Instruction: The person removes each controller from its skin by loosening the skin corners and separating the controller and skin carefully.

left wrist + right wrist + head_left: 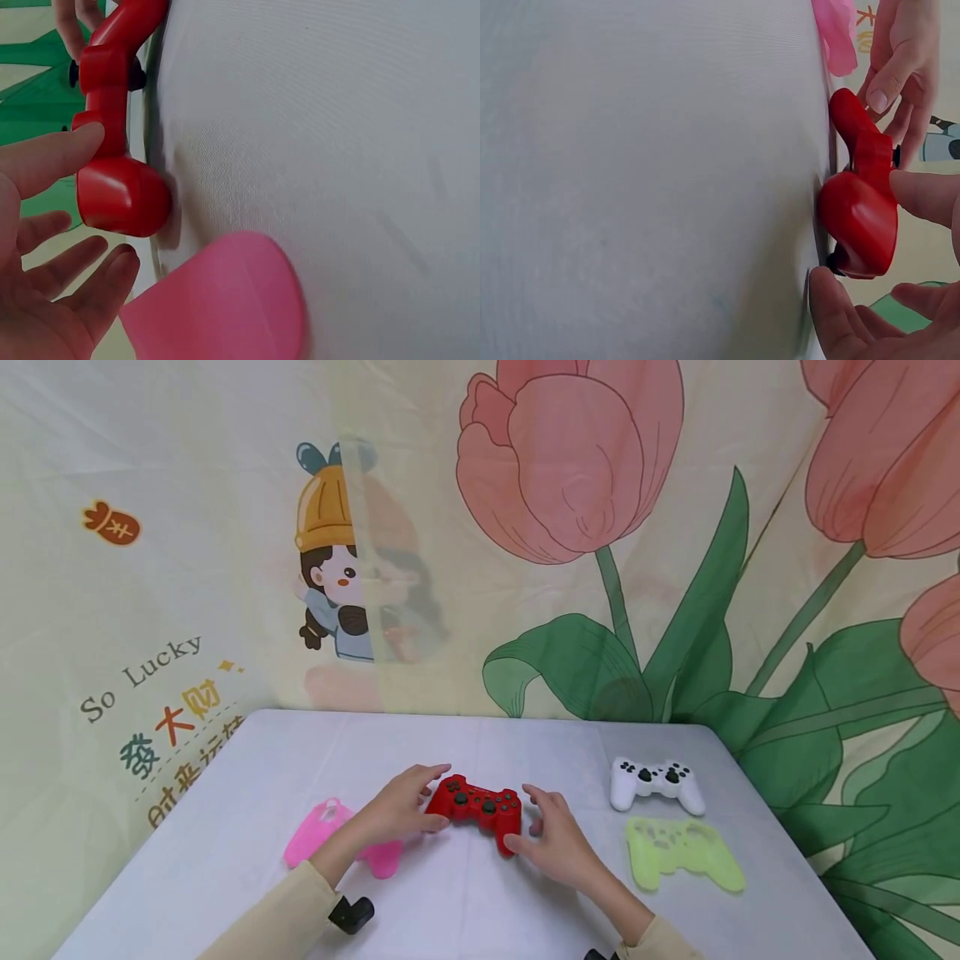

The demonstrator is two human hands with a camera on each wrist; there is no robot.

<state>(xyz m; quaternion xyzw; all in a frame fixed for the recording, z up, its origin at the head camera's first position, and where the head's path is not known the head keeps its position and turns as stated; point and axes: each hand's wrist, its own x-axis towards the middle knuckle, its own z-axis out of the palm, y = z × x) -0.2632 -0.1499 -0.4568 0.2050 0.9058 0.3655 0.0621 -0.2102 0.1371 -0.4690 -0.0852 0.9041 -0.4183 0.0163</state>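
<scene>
A red game controller (474,804) lies on the white table between both hands, buttons and sticks upward. My left hand (401,802) is at its left grip, thumb in front and fingers behind, loosely spread. In the left wrist view, the thumb overlaps the red controller (112,191); whether it touches cannot be told. Beside the right grip, my right hand (561,845) has its thumb near the grip's end and its fingers apart. The right wrist view shows that thumb by the red controller (862,217), the fingers spread around the grip's end. Neither hand has closed around it.
Partly hidden under the left forearm lies a pink controller cover (318,833). To the right is a white controller (624,787), with a pale green controller cover (686,857) in front of it. A patterned curtain (420,527) hangs behind the table (465,910).
</scene>
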